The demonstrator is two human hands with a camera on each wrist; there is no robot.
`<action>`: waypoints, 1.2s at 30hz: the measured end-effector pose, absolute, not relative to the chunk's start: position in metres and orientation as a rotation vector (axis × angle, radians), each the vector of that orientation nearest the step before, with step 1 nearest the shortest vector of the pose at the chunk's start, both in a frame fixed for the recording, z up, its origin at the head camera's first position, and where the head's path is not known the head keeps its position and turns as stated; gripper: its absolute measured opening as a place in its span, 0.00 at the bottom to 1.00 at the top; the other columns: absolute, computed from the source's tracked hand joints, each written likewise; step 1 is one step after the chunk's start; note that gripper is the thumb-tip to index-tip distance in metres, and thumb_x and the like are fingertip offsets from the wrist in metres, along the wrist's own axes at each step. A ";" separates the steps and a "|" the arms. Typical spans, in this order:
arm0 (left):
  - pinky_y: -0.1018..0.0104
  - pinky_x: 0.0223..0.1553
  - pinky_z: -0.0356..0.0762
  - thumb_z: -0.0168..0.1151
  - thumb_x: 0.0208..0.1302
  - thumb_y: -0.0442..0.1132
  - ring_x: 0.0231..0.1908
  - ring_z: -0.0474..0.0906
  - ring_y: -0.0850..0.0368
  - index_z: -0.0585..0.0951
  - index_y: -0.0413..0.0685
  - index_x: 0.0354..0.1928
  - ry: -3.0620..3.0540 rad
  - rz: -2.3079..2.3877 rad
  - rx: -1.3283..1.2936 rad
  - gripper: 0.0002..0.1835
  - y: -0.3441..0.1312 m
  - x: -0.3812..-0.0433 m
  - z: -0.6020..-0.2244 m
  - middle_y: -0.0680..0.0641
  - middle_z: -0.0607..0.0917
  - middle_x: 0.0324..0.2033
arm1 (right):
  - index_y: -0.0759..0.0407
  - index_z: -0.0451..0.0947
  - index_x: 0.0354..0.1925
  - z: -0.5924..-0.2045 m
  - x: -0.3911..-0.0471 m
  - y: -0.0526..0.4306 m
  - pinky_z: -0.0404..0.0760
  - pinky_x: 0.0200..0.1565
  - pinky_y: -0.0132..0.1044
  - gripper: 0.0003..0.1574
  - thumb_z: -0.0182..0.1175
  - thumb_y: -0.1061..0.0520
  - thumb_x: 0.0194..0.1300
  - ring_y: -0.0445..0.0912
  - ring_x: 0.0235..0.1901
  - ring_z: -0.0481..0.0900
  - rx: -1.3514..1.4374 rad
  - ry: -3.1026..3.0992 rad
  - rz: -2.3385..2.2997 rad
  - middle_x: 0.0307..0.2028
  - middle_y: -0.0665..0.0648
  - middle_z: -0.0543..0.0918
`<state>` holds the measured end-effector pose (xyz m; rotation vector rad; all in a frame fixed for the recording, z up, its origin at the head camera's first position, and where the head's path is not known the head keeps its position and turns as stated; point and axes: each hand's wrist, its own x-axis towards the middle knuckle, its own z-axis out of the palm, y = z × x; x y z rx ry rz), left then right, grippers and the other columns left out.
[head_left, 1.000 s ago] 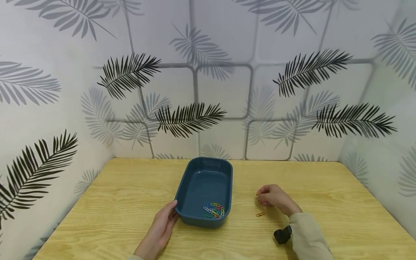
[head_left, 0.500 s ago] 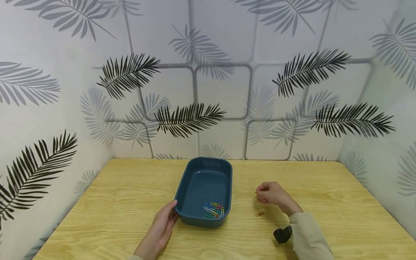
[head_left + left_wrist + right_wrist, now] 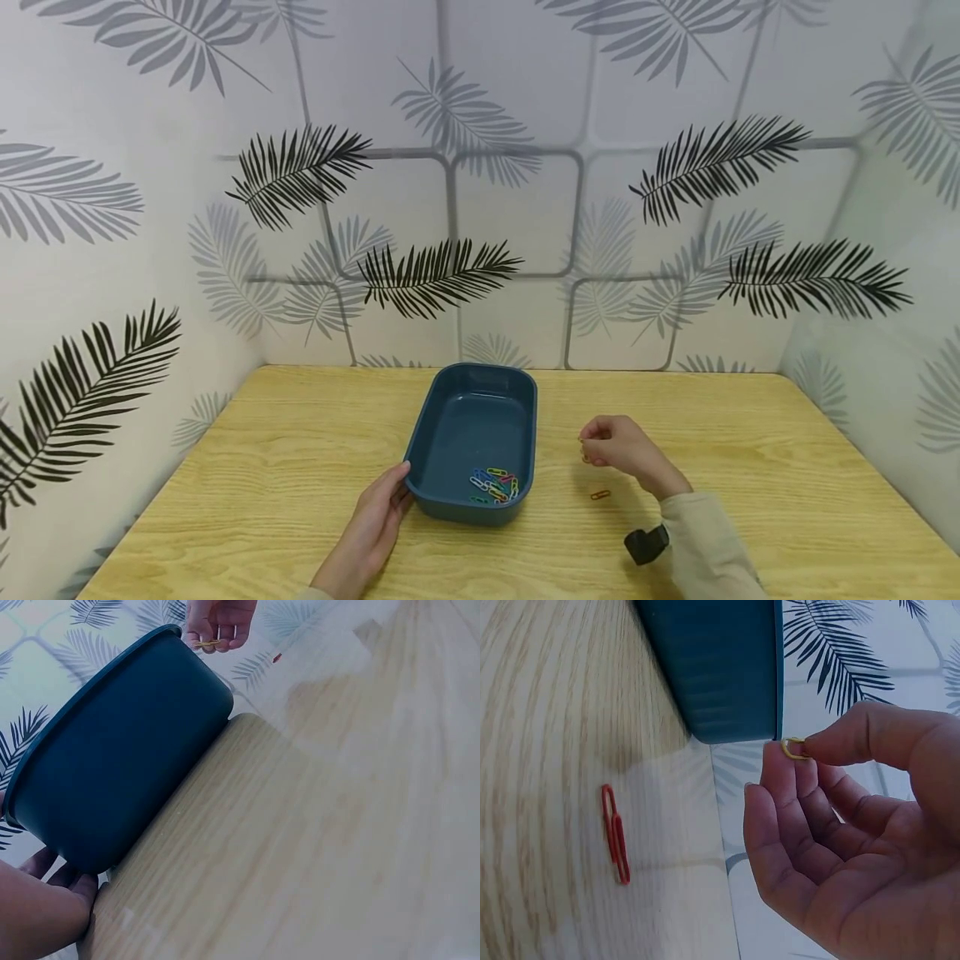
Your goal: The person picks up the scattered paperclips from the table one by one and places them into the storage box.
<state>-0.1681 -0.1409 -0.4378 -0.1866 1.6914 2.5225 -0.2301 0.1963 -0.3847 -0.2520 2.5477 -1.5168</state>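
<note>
A dark blue tray sits on the table, with several coloured paper clips lying in its near end. My left hand holds the tray's near left corner, thumb at the rim and fingers low against the outer wall. To the right of the tray, my right hand is raised over the table and pinches a yellow paper clip between thumb and fingertips. An orange-red paper clip lies on the wood below and nearer than that hand.
The light wooden table reaches back to a wall with a leaf pattern, and more wall stands at both sides. A small black device is strapped at my right wrist, by the beige sleeve.
My right hand has shifted slightly left and up, toward the tray, with the yellow paper clip still pinched. The left hand, tray and orange-red clip stay where they were.
</note>
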 end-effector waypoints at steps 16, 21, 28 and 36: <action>0.60 0.64 0.62 0.53 0.73 0.48 0.56 0.70 0.58 0.62 0.26 0.65 1.704 2.506 -0.167 0.32 -0.141 -0.167 -0.438 0.40 0.72 0.59 | 0.72 0.78 0.40 -0.375 -0.222 0.179 0.82 0.36 0.42 0.08 0.57 0.69 0.62 0.50 0.31 0.81 -0.391 2.655 -1.534 0.28 0.56 0.80; 0.60 0.65 0.61 0.52 0.73 0.48 0.58 0.68 0.57 0.61 0.26 0.66 1.694 2.507 -0.158 0.33 -0.141 -0.168 -0.438 0.39 0.70 0.61 | 0.71 0.78 0.39 -0.374 -0.220 0.173 0.83 0.38 0.46 0.07 0.57 0.70 0.60 0.49 0.31 0.81 -0.376 2.661 -1.573 0.28 0.55 0.81; 0.56 0.67 0.58 0.51 0.74 0.48 0.60 0.66 0.55 0.59 0.26 0.67 1.693 2.498 -0.165 0.33 -0.141 -0.168 -0.438 0.36 0.66 0.64 | 0.69 0.78 0.37 -0.374 -0.216 0.165 0.83 0.36 0.43 0.07 0.57 0.71 0.59 0.53 0.31 0.82 -0.389 2.659 -1.594 0.27 0.55 0.81; 0.57 0.67 0.58 0.50 0.75 0.47 0.62 0.63 0.52 0.58 0.26 0.68 1.693 2.490 -0.164 0.33 -0.140 -0.170 -0.438 0.34 0.63 0.66 | 0.70 0.79 0.38 -0.373 -0.212 0.158 0.81 0.35 0.42 0.08 0.57 0.72 0.59 0.54 0.30 0.81 -0.417 2.656 -1.590 0.26 0.55 0.82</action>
